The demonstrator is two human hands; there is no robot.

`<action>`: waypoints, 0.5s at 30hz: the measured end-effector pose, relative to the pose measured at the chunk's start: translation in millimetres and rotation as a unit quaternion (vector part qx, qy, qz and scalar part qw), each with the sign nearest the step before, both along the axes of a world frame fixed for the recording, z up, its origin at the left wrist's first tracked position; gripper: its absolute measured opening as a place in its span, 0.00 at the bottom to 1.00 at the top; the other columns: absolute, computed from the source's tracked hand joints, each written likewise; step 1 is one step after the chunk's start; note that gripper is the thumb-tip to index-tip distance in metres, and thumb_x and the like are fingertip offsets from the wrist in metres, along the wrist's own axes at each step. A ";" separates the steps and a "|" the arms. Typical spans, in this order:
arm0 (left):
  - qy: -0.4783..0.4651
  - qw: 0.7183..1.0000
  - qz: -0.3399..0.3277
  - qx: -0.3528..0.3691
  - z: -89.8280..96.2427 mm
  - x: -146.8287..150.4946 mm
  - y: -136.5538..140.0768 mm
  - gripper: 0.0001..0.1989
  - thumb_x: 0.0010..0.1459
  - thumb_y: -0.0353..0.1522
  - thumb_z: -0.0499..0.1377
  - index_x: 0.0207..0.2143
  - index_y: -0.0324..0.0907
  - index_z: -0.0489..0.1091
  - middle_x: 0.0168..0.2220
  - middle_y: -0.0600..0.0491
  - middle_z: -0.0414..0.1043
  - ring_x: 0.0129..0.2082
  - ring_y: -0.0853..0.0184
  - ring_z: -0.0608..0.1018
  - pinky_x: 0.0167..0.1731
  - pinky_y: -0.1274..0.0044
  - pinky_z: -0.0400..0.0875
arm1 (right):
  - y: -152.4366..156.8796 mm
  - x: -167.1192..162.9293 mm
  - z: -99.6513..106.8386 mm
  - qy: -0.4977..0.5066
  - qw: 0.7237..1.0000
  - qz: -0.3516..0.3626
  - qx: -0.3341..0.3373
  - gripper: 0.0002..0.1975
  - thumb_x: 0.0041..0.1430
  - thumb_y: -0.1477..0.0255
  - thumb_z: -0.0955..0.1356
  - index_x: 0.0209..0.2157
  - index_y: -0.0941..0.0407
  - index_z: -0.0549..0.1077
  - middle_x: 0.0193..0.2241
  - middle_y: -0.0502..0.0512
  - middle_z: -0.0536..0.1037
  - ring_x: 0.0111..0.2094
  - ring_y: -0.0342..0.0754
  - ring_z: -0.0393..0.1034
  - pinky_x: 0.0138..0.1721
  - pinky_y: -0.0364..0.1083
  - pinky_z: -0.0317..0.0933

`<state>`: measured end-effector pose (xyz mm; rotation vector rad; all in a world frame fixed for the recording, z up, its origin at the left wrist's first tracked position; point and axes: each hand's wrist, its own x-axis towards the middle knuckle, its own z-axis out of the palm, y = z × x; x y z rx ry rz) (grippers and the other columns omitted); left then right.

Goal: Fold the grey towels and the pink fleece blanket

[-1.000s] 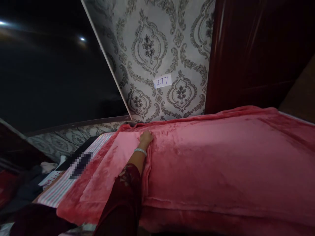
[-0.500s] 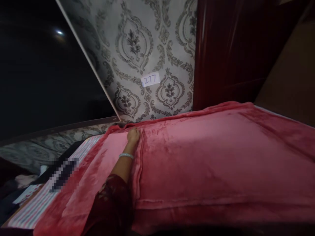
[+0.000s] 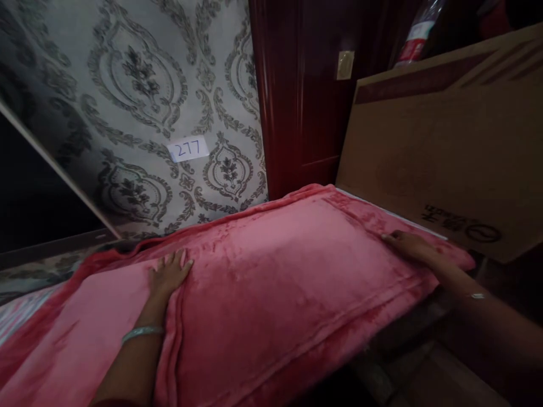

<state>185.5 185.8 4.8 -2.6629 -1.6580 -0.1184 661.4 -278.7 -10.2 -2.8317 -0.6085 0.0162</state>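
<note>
A pink-red plush blanket [image 3: 271, 282] lies spread in folded layers across a raised surface. My left hand [image 3: 168, 274], with a pale bangle at the wrist, rests flat on it with fingers spread, over the folded edge on the left. On the far right, my right hand [image 3: 405, 246] has its fingers drawn together at the blanket's right-hand fold, pinching the cloth there. The fingertips of that hand are partly hidden and dim.
Patterned wallpaper with a paper label "277" [image 3: 189, 148] stands behind the blanket. A dark red wooden panel [image 3: 297, 102] adjoins it. At right leans a large cardboard box [image 3: 441, 141], with a bottle [image 3: 418, 39] behind it. A dark screen [image 3: 38, 186] is at left.
The view has swung right. My left hand has gone from closed on the folded edge to lying flat and spread. My right hand has come into view at the right fold.
</note>
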 end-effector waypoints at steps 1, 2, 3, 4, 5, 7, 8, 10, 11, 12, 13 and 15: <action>0.000 1.000 0.000 0.002 -0.8 -0.1 0.8 0.35 0.66 0.48 0.42 0.71 0.45 0.51 0.72 0.42 0.48 0.71 0.42 0.52 0.62 0.44 0.51 | 10.1 1.8 4.1 0.011 1.000 0.006 0.003 0.19 0.68 0.63 0.62 0.46 0.61 0.79 0.48 0.73 0.79 0.47 0.59 0.76 0.44 0.50 0.65; 0.001 1.000 0.001 0.004 -1.7 -0.1 1.6 0.35 0.66 0.48 0.42 0.72 0.46 0.51 0.72 0.43 0.48 0.71 0.43 0.52 0.62 0.45 0.51 | 21.9 4.0 7.0 0.022 1.000 0.016 0.006 0.21 0.69 0.63 0.61 0.49 0.62 0.77 0.49 0.72 0.78 0.47 0.58 0.75 0.44 0.49 0.65; 0.001 1.000 0.001 0.007 -2.7 -0.1 2.4 0.35 0.66 0.48 0.42 0.72 0.46 0.51 0.72 0.43 0.48 0.71 0.43 0.52 0.62 0.45 0.51 | 35.4 6.3 8.8 0.025 0.999 0.026 0.012 0.21 0.70 0.63 0.61 0.52 0.63 0.76 0.50 0.71 0.78 0.48 0.56 0.75 0.44 0.47 0.64; 0.002 1.000 0.003 0.010 -3.7 0.0 3.3 0.35 0.66 0.48 0.42 0.71 0.46 0.51 0.73 0.43 0.48 0.71 0.43 0.52 0.62 0.44 0.51 | 50.2 8.7 9.7 0.026 0.999 0.037 0.018 0.21 0.70 0.63 0.61 0.54 0.62 0.75 0.51 0.70 0.78 0.49 0.55 0.74 0.45 0.46 0.64; 0.004 1.000 0.006 0.011 -4.8 0.0 4.3 0.35 0.66 0.48 0.42 0.71 0.45 0.51 0.73 0.43 0.48 0.71 0.43 0.53 0.62 0.44 0.51 | 65.8 11.2 9.9 0.023 0.998 0.046 0.025 0.21 0.70 0.63 0.61 0.55 0.61 0.74 0.52 0.68 0.77 0.51 0.54 0.73 0.47 0.45 0.63; 0.004 1.000 0.007 0.015 -6.7 -0.3 6.0 0.35 0.66 0.47 0.42 0.71 0.45 0.51 0.73 0.43 0.48 0.71 0.44 0.53 0.62 0.45 0.51 | 96.6 16.4 9.0 0.012 0.998 0.058 0.037 0.22 0.70 0.64 0.61 0.58 0.58 0.71 0.56 0.65 0.75 0.56 0.53 0.70 0.51 0.45 0.62; 0.003 1.000 0.006 0.015 -7.5 -0.6 6.7 0.34 0.66 0.47 0.42 0.71 0.46 0.51 0.73 0.43 0.48 0.71 0.44 0.53 0.62 0.45 0.51 | 110.7 19.3 8.2 0.008 0.997 0.058 0.042 0.22 0.70 0.63 0.61 0.60 0.58 0.70 0.57 0.64 0.74 0.57 0.53 0.69 0.52 0.45 0.61; 0.001 1.000 0.003 0.018 -8.7 -1.6 7.5 0.33 0.66 0.45 0.42 0.71 0.48 0.51 0.73 0.45 0.49 0.71 0.45 0.53 0.63 0.46 0.52 | 134.0 26.4 6.3 0.006 0.998 0.049 0.047 0.24 0.70 0.62 0.61 0.62 0.58 0.68 0.57 0.65 0.74 0.57 0.54 0.69 0.52 0.47 0.63; 0.000 1.000 0.001 0.021 -9.1 -2.1 7.6 0.33 0.67 0.45 0.43 0.71 0.49 0.51 0.73 0.46 0.49 0.71 0.45 0.53 0.63 0.47 0.52 | 142.9 31.1 5.4 0.008 0.998 0.041 0.047 0.25 0.70 0.61 0.61 0.61 0.59 0.69 0.55 0.66 0.75 0.55 0.55 0.70 0.51 0.47 0.64; 0.002 1.000 0.001 0.023 -9.5 -2.6 7.5 0.32 0.67 0.44 0.43 0.71 0.50 0.52 0.72 0.47 0.50 0.71 0.46 0.53 0.62 0.47 0.53 | 149.9 36.6 4.7 0.010 0.998 0.034 0.045 0.24 0.70 0.61 0.60 0.60 0.59 0.70 0.54 0.66 0.76 0.54 0.55 0.72 0.49 0.48 0.65; 0.005 1.000 0.001 0.025 -9.8 -2.9 7.3 0.32 0.67 0.44 0.43 0.71 0.50 0.52 0.72 0.47 0.50 0.71 0.46 0.54 0.62 0.47 0.53 | 155.4 43.2 4.3 0.010 0.999 0.027 0.043 0.24 0.70 0.60 0.60 0.58 0.60 0.72 0.52 0.66 0.77 0.52 0.55 0.73 0.48 0.48 0.65; 0.011 0.999 0.003 0.031 -10.5 -3.1 6.6 0.32 0.66 0.43 0.43 0.71 0.49 0.52 0.72 0.46 0.51 0.71 0.45 0.54 0.62 0.47 0.54 | 163.0 59.0 4.9 0.004 0.999 0.023 0.040 0.23 0.70 0.61 0.59 0.52 0.60 0.76 0.48 0.67 0.79 0.47 0.55 0.75 0.44 0.47 0.66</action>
